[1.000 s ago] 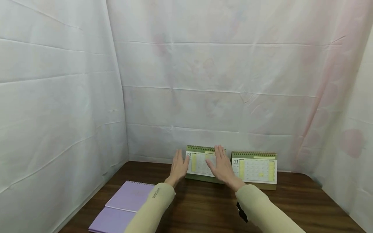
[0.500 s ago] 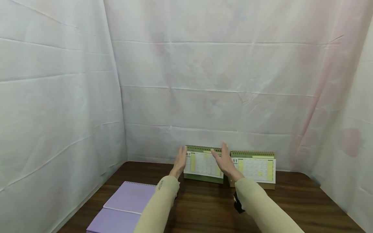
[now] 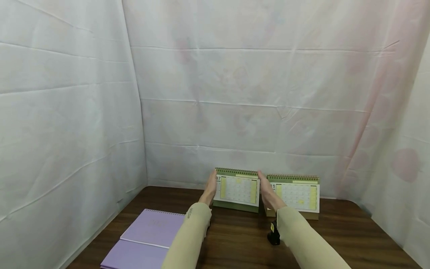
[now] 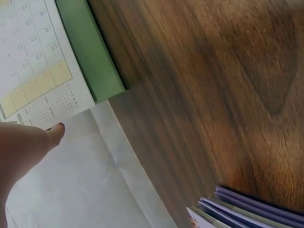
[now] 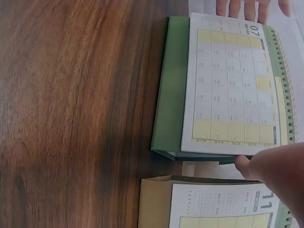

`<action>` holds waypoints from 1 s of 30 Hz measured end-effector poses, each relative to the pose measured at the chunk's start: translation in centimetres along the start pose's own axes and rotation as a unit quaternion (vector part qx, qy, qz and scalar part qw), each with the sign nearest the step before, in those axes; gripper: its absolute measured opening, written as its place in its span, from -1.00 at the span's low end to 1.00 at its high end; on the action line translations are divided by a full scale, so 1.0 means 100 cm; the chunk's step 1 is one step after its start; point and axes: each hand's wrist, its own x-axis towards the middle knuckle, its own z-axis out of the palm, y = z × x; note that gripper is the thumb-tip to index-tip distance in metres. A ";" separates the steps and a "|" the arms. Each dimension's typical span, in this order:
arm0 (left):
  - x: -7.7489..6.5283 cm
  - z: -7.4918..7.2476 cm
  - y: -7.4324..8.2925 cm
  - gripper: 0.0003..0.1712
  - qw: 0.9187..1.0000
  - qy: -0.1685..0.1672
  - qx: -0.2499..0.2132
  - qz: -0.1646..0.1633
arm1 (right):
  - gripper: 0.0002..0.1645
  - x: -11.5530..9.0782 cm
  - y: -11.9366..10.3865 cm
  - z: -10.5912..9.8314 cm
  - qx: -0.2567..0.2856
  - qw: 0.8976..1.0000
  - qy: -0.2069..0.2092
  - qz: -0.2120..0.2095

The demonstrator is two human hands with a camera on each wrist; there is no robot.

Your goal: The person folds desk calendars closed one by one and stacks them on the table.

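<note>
A green spiral desk calendar [image 3: 237, 191] showing 07 stands tented near the back of the table, between my two hands. My left hand [image 3: 210, 186] is at its left side, fingers straight. In the left wrist view the thumb of that left hand [image 4: 28, 147] lies along the calendar's side edge. At the other side my right hand [image 3: 268, 192] is upright with the fingers extended. The right wrist view shows the thumb of the right hand [image 5: 278, 168] right at the near side of the calendar [image 5: 232, 90], and the left fingertips [image 5: 249, 12] at its far side.
A second desk calendar [image 3: 297, 196], showing 11 and with a tan base, stands close to the right, partly behind my right hand. A purple spiral-bound item [image 3: 156, 228] lies on the dark wooden table [image 3: 231, 239] at the front left. White cloth [image 3: 208, 127] hangs behind.
Both hands have moved from in front of the 07 calendar to its two sides, the right hand shifting rightward off its face. The calendars stay where they were.
</note>
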 end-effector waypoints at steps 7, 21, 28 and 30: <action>0.005 0.000 0.001 -0.19 1.000 0.007 -0.021 -0.021 | -0.15 0.000 0.004 -0.005 0.025 0.999 -0.038 -0.014; 0.006 -0.002 -0.006 -0.21 0.998 0.003 -0.050 -0.049 | -0.15 0.003 0.009 -0.008 0.034 0.998 -0.056 -0.013; 0.002 0.001 -0.005 -0.11 0.996 0.006 -0.058 -0.069 | -0.24 0.000 0.010 -0.013 0.039 0.997 -0.064 -0.010; 0.001 0.001 -0.004 -0.11 0.996 0.005 -0.057 -0.069 | -0.25 -0.001 0.010 -0.014 0.041 0.997 -0.065 -0.010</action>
